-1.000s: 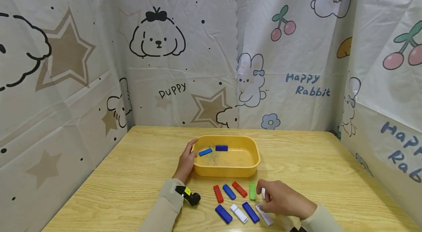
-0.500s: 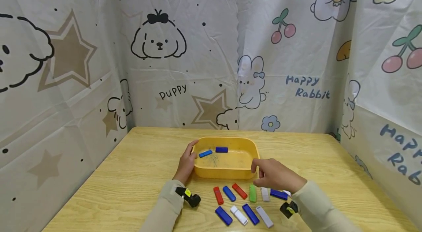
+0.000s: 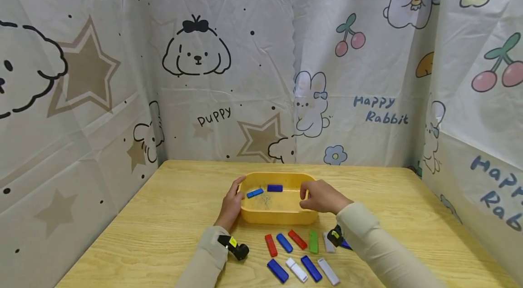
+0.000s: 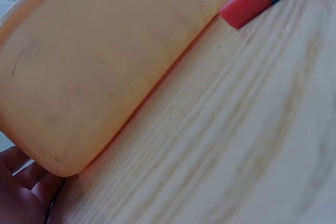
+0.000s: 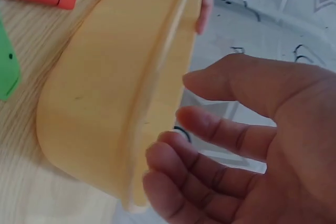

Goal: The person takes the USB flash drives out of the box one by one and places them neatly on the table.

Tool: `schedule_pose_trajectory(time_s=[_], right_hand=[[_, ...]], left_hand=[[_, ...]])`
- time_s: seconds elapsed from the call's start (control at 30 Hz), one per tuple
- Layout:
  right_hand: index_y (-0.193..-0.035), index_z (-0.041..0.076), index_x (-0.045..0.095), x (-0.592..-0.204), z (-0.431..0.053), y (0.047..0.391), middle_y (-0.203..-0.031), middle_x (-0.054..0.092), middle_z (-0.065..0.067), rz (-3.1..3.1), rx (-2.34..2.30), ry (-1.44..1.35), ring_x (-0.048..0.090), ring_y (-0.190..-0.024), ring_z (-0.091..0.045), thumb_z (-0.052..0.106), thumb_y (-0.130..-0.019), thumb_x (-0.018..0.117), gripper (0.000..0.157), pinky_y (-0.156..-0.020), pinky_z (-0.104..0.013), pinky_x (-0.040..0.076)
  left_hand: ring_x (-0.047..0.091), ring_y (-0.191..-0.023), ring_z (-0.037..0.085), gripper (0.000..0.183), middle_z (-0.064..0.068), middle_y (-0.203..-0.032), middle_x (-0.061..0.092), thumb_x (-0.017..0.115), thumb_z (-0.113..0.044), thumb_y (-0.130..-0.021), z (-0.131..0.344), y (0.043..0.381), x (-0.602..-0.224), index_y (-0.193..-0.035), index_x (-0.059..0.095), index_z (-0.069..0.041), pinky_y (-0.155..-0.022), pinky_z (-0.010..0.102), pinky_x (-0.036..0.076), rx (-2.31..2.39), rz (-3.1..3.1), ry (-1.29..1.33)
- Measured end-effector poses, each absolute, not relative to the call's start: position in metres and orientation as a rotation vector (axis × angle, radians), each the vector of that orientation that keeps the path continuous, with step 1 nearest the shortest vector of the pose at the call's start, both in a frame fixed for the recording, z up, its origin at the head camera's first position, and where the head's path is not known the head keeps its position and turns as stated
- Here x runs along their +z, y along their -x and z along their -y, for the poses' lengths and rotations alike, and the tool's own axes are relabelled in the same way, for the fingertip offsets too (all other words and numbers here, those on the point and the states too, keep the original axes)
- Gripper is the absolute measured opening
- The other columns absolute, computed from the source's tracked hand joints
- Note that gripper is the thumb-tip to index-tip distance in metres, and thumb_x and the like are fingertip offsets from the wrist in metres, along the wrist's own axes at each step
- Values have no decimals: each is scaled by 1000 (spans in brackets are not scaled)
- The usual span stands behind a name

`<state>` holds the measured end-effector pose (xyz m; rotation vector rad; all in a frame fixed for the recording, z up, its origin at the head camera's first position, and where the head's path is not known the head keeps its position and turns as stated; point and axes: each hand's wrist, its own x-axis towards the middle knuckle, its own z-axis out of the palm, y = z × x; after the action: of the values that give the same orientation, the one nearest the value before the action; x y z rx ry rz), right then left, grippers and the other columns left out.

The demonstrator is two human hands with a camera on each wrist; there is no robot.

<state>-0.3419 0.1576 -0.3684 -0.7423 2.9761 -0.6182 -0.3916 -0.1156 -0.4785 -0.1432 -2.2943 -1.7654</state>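
Observation:
A yellow plastic basin (image 3: pixel 278 218) stands on the table, and two blue USB flash drives (image 3: pixel 275 188) lie inside it toward the left. My left hand (image 3: pixel 231 205) holds its left end; in the left wrist view, fingers (image 4: pixel 32 174) show at a lower corner. Above the right end is my right hand (image 3: pixel 324 196), fingers loosely bent. In the right wrist view a gap parts thumb from index finger, and no object shows there. In front of the basin lie more flash drives: red (image 3: pixel 271 245), blue (image 3: pixel 278 270), white (image 3: pixel 296 270) and green (image 3: pixel 313 242).
A light wooden table (image 3: pixel 163 233) carries everything. Patterned cloth (image 3: pixel 253 74) hangs behind it and along both sides. Wrist cameras sit on both sleeves; the right forearm partly covers a blue flash drive (image 3: pixel 345 245) at the right of the rows.
My right hand has risen from beside the flash drives and moved forward and left to over the basin. The left hand stays on the basin. The two drives inside have not moved.

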Motion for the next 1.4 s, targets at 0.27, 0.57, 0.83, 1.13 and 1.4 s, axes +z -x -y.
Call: schedule_pose_trajectory(time_s=[0.27,0.57,0.83,1.13,1.4], right_hand=[[-81,11,62,-381,-143,362,-73,56,0,-2918,-612,656,50,-61,-16,12,-80,71,9,-57,-29,42],[-78,13,62,-400,-136,376,-78,58,1,-2925,-471,628,51,-70,-16,18,-80,74,13,-64,-30,45],[-77,11,64,-399,-129,379,-76,58,1,-2885,-348,609,51,-69,-15,18,-85,71,12,-64,-29,44],[-77,10,65,-398,-123,380,-74,58,1,-2844,-282,609,51,-66,-15,8,-84,65,8,-57,-27,40],[-61,12,57,-399,-124,380,-57,43,3,-2843,-252,610,36,-52,-11,5,-86,61,27,-49,-23,28]], left_hand=[[26,-142,33,52,9,-152,37,39,-7,-92,116,391,-478,-142,46,-19,-113,53,21,-1769,2292,144],[26,-142,32,52,9,-151,38,40,-7,-92,113,391,-479,-142,46,-19,-112,52,22,-1777,2283,144],[25,-142,34,52,10,-152,36,39,-7,-92,114,392,-480,-142,46,-19,-113,53,21,-1785,2286,131],[26,-142,32,52,10,-152,37,40,-7,-91,116,393,-482,-141,47,-20,-112,53,22,-1766,2291,137],[27,-142,34,53,10,-152,37,40,-8,-90,115,393,-482,-141,47,-21,-112,54,22,-1773,2300,119]])
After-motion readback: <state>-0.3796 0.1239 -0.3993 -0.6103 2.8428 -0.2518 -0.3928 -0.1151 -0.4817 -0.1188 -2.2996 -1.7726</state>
